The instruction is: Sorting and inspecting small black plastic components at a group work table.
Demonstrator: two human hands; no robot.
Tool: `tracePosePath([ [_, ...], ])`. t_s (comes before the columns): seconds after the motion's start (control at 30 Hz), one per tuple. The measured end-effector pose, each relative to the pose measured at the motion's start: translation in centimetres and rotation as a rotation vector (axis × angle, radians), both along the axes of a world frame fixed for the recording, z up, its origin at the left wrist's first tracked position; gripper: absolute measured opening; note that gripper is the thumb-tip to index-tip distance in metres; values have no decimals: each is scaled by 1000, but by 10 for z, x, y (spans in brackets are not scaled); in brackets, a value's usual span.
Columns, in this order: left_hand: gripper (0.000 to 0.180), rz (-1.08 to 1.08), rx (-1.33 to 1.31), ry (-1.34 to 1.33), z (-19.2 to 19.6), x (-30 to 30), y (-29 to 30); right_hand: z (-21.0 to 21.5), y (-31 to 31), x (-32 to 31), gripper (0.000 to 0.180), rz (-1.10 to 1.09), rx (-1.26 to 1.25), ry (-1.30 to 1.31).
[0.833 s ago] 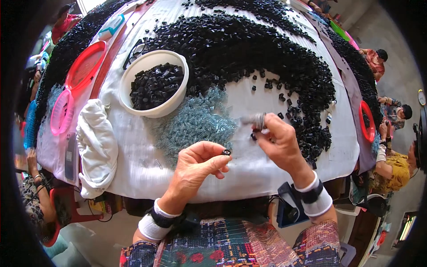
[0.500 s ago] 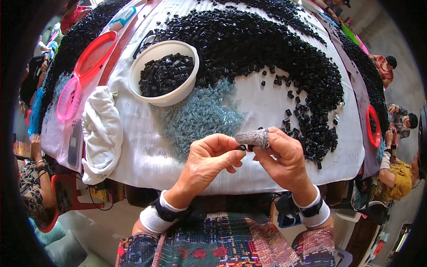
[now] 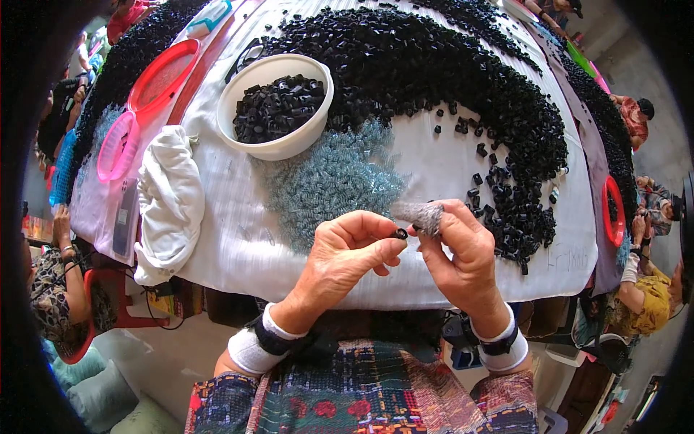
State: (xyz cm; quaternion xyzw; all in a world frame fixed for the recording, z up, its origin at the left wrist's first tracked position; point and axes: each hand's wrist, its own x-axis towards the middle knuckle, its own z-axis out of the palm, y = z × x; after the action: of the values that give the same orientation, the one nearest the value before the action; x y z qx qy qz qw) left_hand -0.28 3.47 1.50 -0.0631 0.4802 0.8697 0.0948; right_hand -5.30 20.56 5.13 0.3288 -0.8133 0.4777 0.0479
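Note:
My left hand (image 3: pixel 347 252) pinches a small round black plastic part (image 3: pixel 400 233) between thumb and forefinger; a hole shows in its end. Close beside it, my right hand (image 3: pixel 463 249) is closed, thumb against fingers, with a knitted grey finger cover (image 3: pixel 423 216) on one finger. A bit of a small black piece shows at its fingertips, mostly hidden. Just beyond my hands lies a heap of thin, clear bluish coil springs (image 3: pixel 336 184). A white bowl (image 3: pixel 278 149) full of black plastic parts stands behind the springs, to the left.
A large pile of black parts (image 3: pixel 434 61) curves over the white tabletop cover (image 3: pixel 238 249). At left lie a bundled white cloth (image 3: pixel 170 206), a phone-like flat object (image 3: pixel 126 217), a pink basket (image 3: pixel 105 173) and a red tray (image 3: pixel 189 49). Other people work at both sides.
The two hands have moved slightly apart, the black part still in my left fingertips. My view has shifted a little, so the table sits slightly differently.

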Motion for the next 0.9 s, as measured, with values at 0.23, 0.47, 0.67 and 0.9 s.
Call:
tracePosePath([
  [0.23, 18, -10, -29, 3, -1, -1, 0, 1, 1, 1, 31, 45, -33, -10],
  [0.47, 20, -9, -75, -15, 3, -1, 3, -9, -3, 4, 26, -6, -130, -134],
  [0.67, 20, -9, -92, -38, 5, 0, 3, -19, -6, 7, 29, -67, -223, -99],
  [0.9, 20, 6, -125, -27, 0, 0, 2, -22, -4, 5, 28, -117, -138, -62],
])
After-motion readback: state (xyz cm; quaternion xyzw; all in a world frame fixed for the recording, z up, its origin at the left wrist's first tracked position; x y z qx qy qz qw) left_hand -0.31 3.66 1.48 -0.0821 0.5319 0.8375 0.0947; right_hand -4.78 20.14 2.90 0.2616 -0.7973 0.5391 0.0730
